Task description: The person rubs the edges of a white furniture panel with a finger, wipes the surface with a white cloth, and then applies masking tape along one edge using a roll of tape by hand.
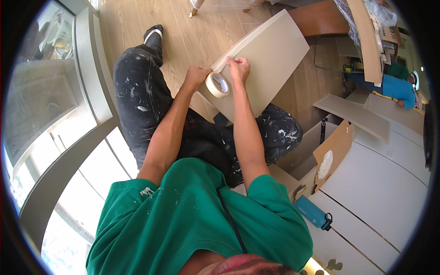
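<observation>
A pale beige panel [270, 55] lies tilted across my legs, its long edge running from my left knee up toward the far right. On its near end rests a roll of masking tape [212, 88], cream on the outside with a white core. My left hand [197, 76] is closed at the panel's left edge, right beside the roll. My right hand [239, 69] pinches at the same long edge, a little farther along, fingertips together. Whatever is between the fingers of either hand is too small to make out.
Left of me stands a glass-fronted frame [103, 68]. To the right are a beige board [355, 114], an open drawer box, torn cardboard [333, 153] and a blue bottle [313, 212]. A person in a blue shirt [398, 89] is at the far right. Wood flooring [133, 23] lies ahead.
</observation>
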`<control>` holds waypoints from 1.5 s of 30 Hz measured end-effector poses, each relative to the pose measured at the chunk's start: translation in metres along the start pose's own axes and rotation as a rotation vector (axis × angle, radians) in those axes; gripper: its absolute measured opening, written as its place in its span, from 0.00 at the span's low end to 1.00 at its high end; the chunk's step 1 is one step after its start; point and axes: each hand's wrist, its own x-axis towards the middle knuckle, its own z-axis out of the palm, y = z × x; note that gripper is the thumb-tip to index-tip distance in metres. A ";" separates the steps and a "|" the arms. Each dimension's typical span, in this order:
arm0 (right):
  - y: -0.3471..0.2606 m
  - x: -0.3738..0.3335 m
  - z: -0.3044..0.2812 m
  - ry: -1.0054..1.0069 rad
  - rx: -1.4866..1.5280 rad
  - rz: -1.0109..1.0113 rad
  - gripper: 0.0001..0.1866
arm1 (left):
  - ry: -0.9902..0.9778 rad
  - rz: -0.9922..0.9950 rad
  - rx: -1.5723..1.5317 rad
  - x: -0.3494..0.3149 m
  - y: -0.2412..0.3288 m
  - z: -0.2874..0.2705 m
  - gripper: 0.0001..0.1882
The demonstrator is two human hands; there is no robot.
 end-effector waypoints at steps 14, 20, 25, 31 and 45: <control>-0.003 -0.001 0.001 0.175 -0.110 -0.023 0.23 | -0.092 -0.043 -0.006 -0.007 0.010 -0.003 0.15; -0.002 0.002 0.008 0.134 -0.135 0.061 0.22 | -0.068 0.015 0.040 -0.003 0.003 -0.004 0.14; -0.010 -0.002 0.004 0.142 -0.202 0.069 0.21 | -0.039 0.021 -0.004 -0.002 0.000 0.000 0.15; -0.014 -0.003 0.004 0.135 -0.190 0.087 0.20 | -0.020 0.047 0.028 0.003 -0.006 0.001 0.14; -0.018 -0.003 0.002 0.117 -0.236 0.097 0.19 | 0.011 0.048 0.056 0.004 -0.007 0.002 0.16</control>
